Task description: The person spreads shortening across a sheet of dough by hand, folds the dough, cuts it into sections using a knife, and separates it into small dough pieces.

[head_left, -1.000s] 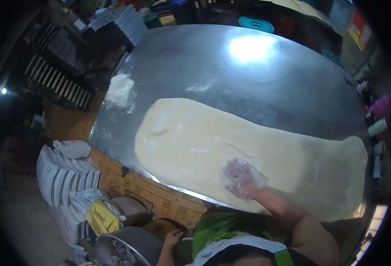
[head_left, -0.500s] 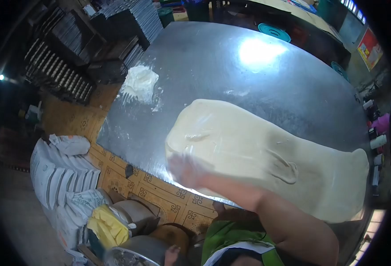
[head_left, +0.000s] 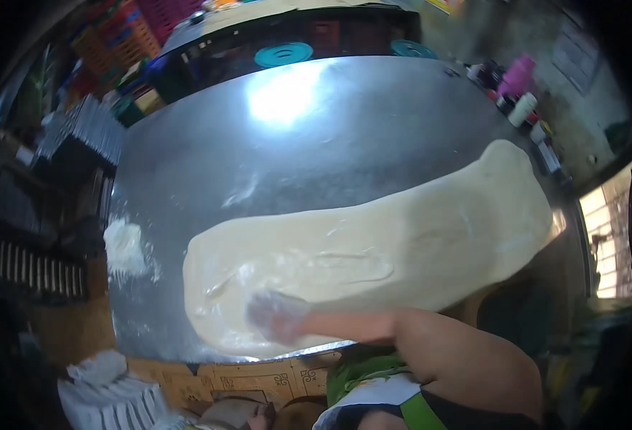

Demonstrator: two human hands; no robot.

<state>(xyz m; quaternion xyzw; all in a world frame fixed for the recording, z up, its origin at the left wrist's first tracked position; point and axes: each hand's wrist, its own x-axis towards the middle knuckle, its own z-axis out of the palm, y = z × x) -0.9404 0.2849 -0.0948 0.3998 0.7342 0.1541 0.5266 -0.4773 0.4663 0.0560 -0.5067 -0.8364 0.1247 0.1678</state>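
Note:
A long, flat sheet of pale dough (head_left: 373, 244) lies along the near side of a metal table (head_left: 187, 172). My right hand (head_left: 278, 315), in a thin clear glove, is over the left part of the dough, near its front edge. It is blurred, so its fingers cannot be made out. Light smears and a curved crease mark the dough's surface beside the hand. Low in the view, my left hand (head_left: 261, 418) hangs below the table edge, mostly cut off, its fingers unclear. A pile of white flour (head_left: 125, 247) sits at the table's left edge.
Stacked metal trays (head_left: 83, 132) stand at the left, with a slatted rack (head_left: 33, 269) below them. White sacks (head_left: 112, 401) are on the floor at lower left. Bottles and a pink item (head_left: 516, 77) line the right edge. Teal lids (head_left: 284, 54) lie beyond the table.
The camera view has turned, so the table and dough appear tilted differently. My right hand has moved from the dough's left front edge to over the dough's left part.

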